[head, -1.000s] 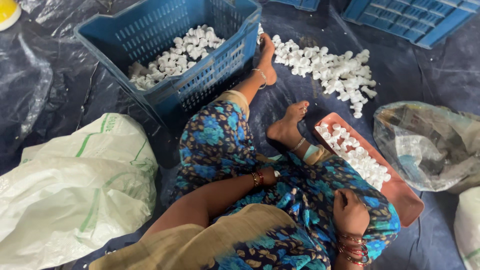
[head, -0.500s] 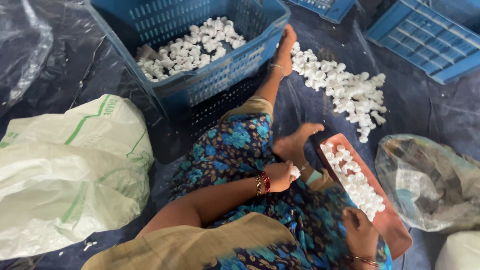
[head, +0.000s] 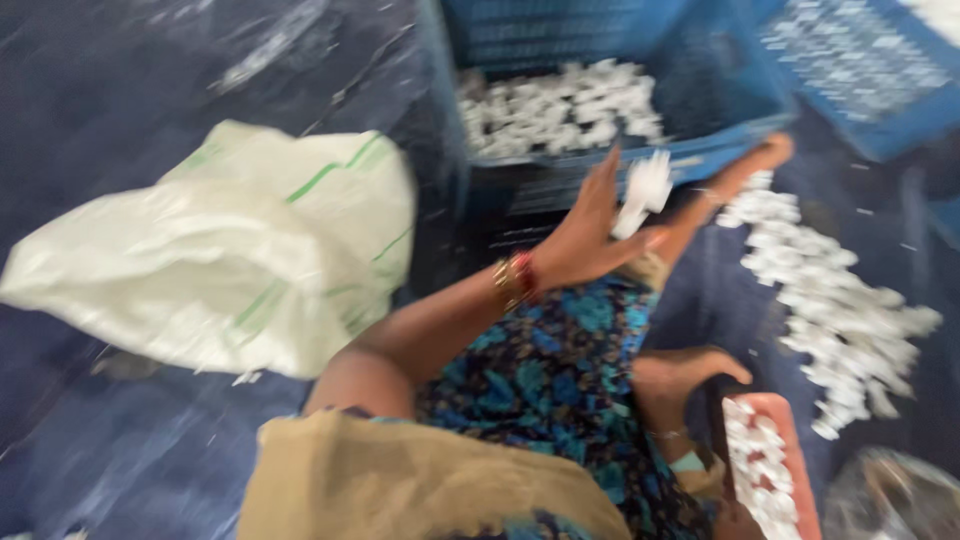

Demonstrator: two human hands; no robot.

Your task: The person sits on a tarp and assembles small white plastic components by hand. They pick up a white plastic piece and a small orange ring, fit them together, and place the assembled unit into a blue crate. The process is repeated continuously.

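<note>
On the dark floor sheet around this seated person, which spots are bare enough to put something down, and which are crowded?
Bare dark sheet lies left of the blue crate above the white sack, and again below the sack. The person's right side is crowded: white pieces strewn on the floor and a red tray. The left hand is by the crate.

Open way over the crate rim, crowded floor on the right

The left hand is raised just before the near wall of the blue crate, and the crate is open from above. Left of it, the white sack takes much floor; beyond the sack the dark floor sheet is free. On the right, loose white pieces and the red tray stand in the way.
</note>
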